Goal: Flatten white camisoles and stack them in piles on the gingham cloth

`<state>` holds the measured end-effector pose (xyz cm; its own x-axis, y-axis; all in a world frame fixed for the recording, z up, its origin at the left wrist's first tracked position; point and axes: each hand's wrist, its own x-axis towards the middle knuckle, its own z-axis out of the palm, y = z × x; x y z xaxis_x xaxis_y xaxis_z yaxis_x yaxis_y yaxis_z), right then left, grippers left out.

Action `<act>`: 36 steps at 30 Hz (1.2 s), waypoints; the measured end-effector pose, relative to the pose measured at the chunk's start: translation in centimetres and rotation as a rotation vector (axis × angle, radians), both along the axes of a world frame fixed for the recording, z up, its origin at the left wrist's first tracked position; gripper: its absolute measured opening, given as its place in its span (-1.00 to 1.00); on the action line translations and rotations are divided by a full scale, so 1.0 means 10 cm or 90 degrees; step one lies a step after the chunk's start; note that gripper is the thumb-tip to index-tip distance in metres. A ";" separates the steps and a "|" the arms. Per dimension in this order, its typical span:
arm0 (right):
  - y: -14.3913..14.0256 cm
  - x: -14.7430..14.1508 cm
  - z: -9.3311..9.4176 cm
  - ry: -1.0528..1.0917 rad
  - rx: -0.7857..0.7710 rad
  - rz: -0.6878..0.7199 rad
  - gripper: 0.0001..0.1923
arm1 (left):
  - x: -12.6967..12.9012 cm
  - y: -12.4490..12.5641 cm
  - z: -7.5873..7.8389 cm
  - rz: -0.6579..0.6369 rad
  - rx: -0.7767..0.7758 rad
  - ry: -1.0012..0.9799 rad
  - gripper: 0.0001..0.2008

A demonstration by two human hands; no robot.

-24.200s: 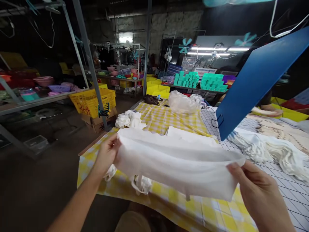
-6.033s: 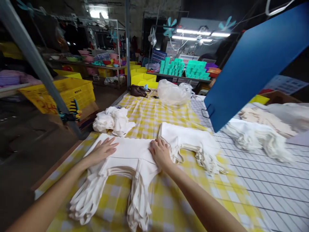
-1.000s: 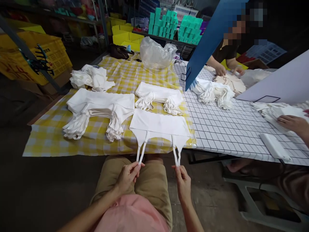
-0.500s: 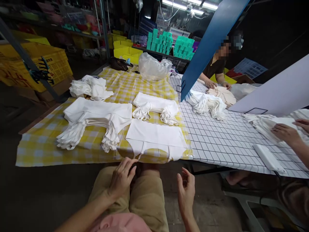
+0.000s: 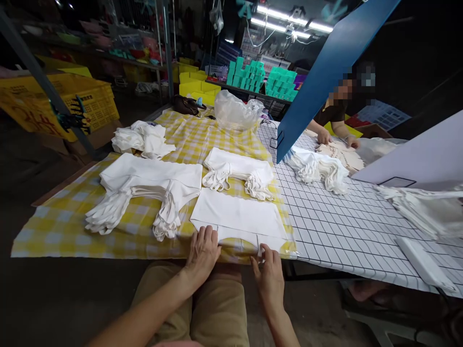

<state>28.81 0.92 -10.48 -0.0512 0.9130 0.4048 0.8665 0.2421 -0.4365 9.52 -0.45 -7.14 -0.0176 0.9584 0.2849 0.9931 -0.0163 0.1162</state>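
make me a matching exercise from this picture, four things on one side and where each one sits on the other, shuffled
Things:
1. single white garment
2. clear plastic bag
3. yellow crate
4. blue board

Places:
A. off the table, far left
B. tilted above the grid mat
C. at the near table edge, under both hands
D. far end of the yellow checked cloth

Pairs: 1-C, 2-D, 3-A, 4-B

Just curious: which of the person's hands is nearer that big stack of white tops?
Left. The left hand lies just right of the big stack; the right hand is farther right.
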 end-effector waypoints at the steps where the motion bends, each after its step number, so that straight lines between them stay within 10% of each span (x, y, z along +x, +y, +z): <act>1: 0.00 0.00 0.00 -0.015 0.008 -0.001 -0.72 | -0.01 0.01 0.01 -0.005 -0.006 0.005 -0.89; 13: 0.16 0.12 0.24 0.007 0.053 0.028 -0.76 | -0.16 0.03 0.21 -0.069 -0.054 -0.223 -0.94; 24: 0.97 0.17 0.58 0.195 -0.090 -0.039 -0.70 | -0.58 1.02 0.38 0.079 -0.305 -0.819 -0.91; 36: 1.16 0.11 0.36 0.177 -0.149 -0.061 -0.72 | -0.55 1.32 0.20 0.087 -0.305 -0.561 -0.92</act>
<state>29.95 12.53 -6.91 0.1212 0.9778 0.1708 0.7208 0.0315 -0.6924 3.98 12.71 -5.10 -0.1545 0.9426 -0.2961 0.5407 0.3315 0.7732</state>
